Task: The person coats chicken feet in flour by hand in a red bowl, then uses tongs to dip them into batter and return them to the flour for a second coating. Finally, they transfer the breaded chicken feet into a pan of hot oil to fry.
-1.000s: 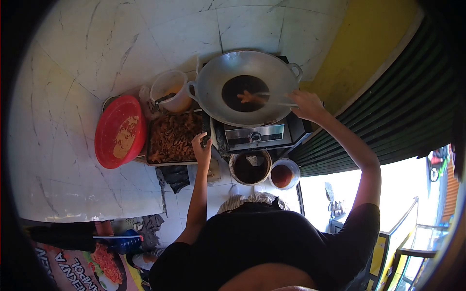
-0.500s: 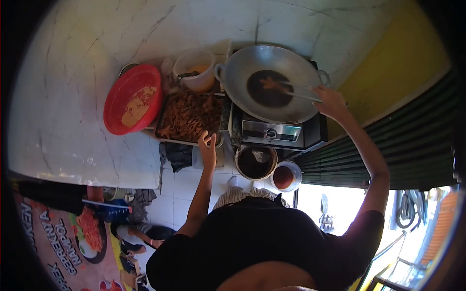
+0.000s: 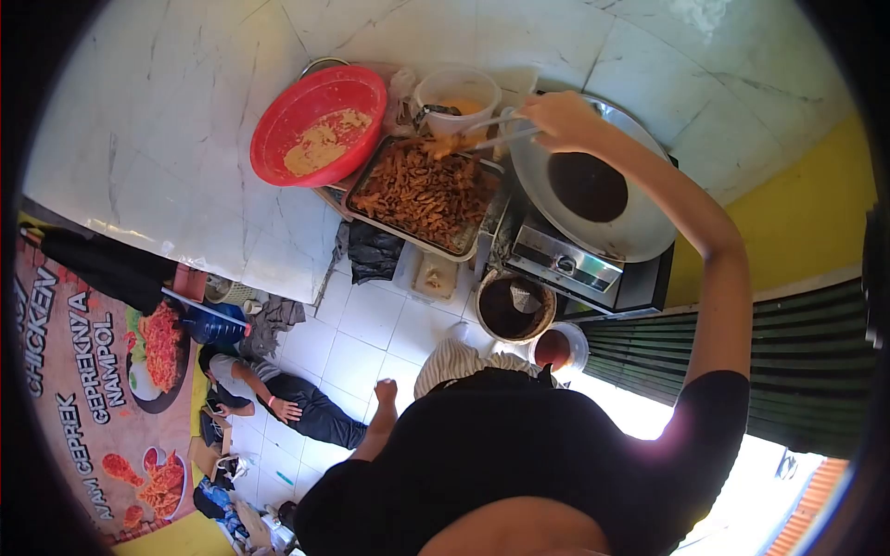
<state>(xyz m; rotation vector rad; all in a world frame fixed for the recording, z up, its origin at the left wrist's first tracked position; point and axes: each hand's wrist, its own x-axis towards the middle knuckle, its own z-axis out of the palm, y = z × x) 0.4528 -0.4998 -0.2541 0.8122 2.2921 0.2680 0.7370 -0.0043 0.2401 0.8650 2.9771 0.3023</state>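
Observation:
My right hand [image 3: 562, 122] grips metal tongs [image 3: 505, 136], which reach left from the wok. Between their tips is a fried piece [image 3: 446, 145], above the upper edge of a tray [image 3: 405, 225] heaped with brown fried pieces [image 3: 425, 196]. The wok [image 3: 640, 222] sits on a stove [image 3: 567, 264] with dark oil [image 3: 588, 186] in it. Low by my left side, my left hand [image 3: 385, 393] appears closed, and nothing shows in it.
A red basin [image 3: 269, 153] with pale flour and a clear tub [image 3: 491, 88] stand behind the tray. Below the stove are a dark-filled bucket [image 3: 549, 320] and a tub of red liquid [image 3: 577, 347]. Another person [image 3: 315, 408] is at lower left.
My right hand has carried the tongs and a fried piece from the wok's oil leftward to the tray. My left hand has dropped from the tray's edge to my side and closed.

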